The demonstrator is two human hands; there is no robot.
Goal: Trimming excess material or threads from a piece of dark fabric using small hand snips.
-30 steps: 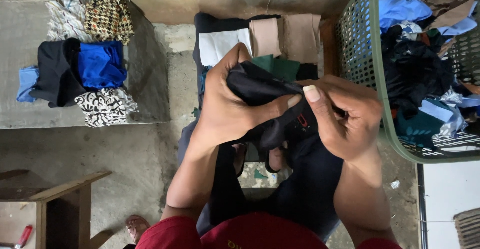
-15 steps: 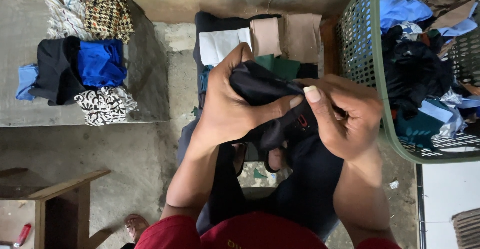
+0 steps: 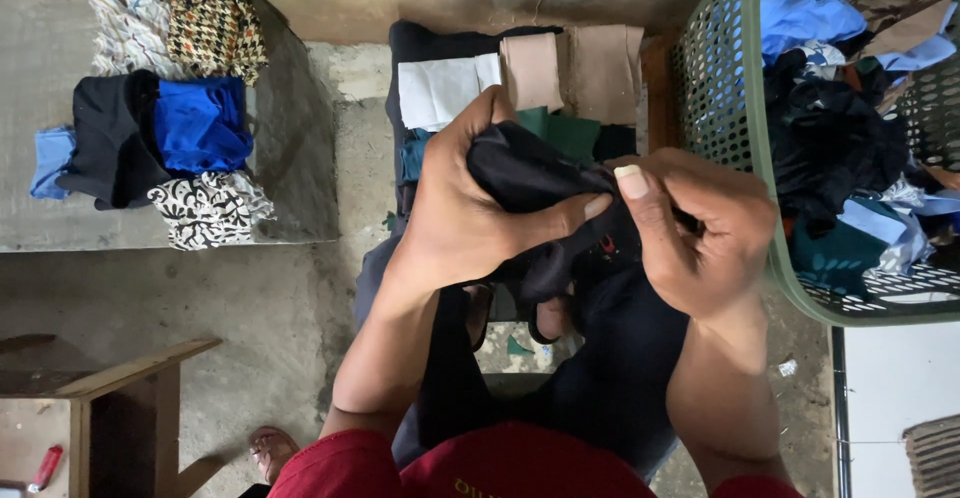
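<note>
Gripping a black garment [image 3: 530, 173] with both hands, held up in front of the body, just beside the green laundry basket [image 3: 735, 108] and on its left. Left hand [image 3: 470, 208] wraps the bunched cloth from the far side, thumb pressed along the fabric toward the right hand [image 3: 700, 228]. Right hand closed on the same cloth nearest the basket wall, thumb on top, thumbnail showing; fingers curl under and are partly hidden. Rest of the garment hangs down dark between the forearms toward a red shirt [image 3: 500, 468] at the bottom edge.

Basket holds mixed clothes: blue, black, tan, teal pieces piled loose.

Left of the basket, past the hands, a row of folded pieces [image 3: 530, 73] lies flat: white, tan, green, black.

Well apart from the basket, far left, a concrete slab [image 3: 300, 158] carries a small pile of clothes [image 3: 160, 133]: blue, black, patterned black-and-white, checked.

Lower left, corner of a wooden stool [image 3: 120, 388]; a bare foot in a sandal [image 3: 272, 450] beside it.
</note>
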